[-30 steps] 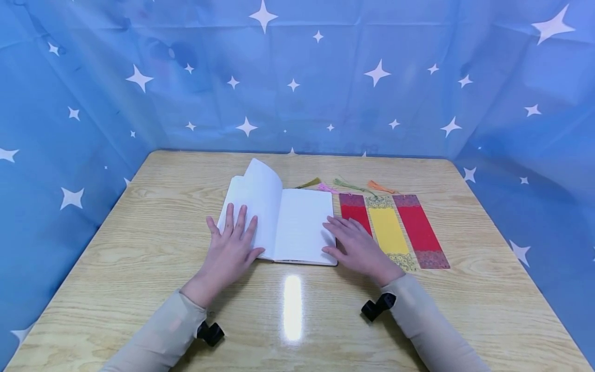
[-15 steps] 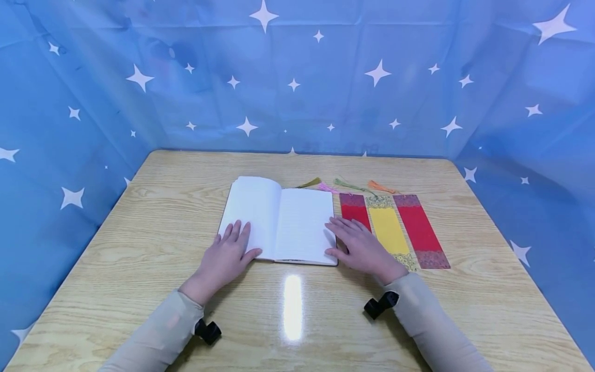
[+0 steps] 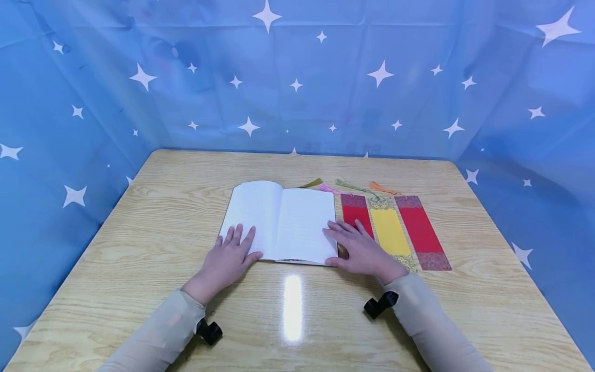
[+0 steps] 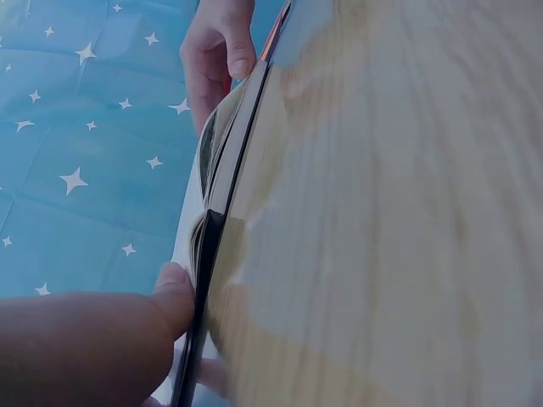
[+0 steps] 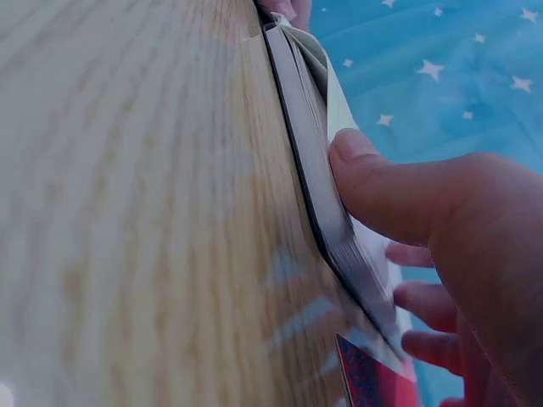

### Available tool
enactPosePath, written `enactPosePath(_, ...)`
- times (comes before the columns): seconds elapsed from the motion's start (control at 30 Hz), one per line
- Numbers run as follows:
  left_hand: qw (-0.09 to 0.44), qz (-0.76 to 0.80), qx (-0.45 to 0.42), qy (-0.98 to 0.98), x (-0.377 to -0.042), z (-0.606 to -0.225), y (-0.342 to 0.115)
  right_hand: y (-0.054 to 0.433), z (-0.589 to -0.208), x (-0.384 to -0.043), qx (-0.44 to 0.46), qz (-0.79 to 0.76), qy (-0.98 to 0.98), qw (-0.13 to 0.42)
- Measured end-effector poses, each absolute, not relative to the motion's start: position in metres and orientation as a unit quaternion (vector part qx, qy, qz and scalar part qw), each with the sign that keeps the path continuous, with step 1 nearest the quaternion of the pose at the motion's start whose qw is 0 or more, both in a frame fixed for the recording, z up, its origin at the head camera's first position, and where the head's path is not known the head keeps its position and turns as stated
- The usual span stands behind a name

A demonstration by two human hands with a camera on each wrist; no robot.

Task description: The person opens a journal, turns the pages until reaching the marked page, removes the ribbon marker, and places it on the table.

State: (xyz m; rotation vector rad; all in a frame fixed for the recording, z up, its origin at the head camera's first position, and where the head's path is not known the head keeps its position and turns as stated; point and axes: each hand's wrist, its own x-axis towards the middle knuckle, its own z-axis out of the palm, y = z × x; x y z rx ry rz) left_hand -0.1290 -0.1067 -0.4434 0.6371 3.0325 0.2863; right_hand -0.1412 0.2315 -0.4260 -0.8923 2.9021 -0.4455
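A notebook (image 3: 304,222) with white pages lies spread on the table. My left hand (image 3: 226,259) rests on the lower left page, its fingers straight; in the left wrist view its thumb (image 4: 174,297) touches the book by the black cover's edge. At the lower right edge of the notebook is my right hand (image 3: 360,251), fingers relaxed over the right page. In the right wrist view its thumb (image 5: 361,161) touches the pages' edge. Just right of the book lie a red bookmark (image 3: 357,219), partly behind my right hand, a yellow bookmark (image 3: 390,230) and another red bookmark (image 3: 422,230).
Along the tops of the book and bookmarks lie an olive tassel (image 3: 311,183), a pink tassel (image 3: 330,189), a green tassel (image 3: 350,185) and an orange tassel (image 3: 383,187). A blue starry curtain (image 3: 297,77) surrounds the wooden table (image 3: 139,258) at the back and sides.
A raised page at the left has come down flat onto the left side. My left hand has slid slightly down toward the book's lower left corner. The right hand stays almost in place.
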Motion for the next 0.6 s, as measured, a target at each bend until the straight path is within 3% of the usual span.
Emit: enactPosePath(0.6, 0.036, 0.089, 0.2, 0.975, -0.1283, -0.4381, -0.1032, 0.2278, -0.4292, -0.1435, -0.297, -0.168, 0.94, 0.001)
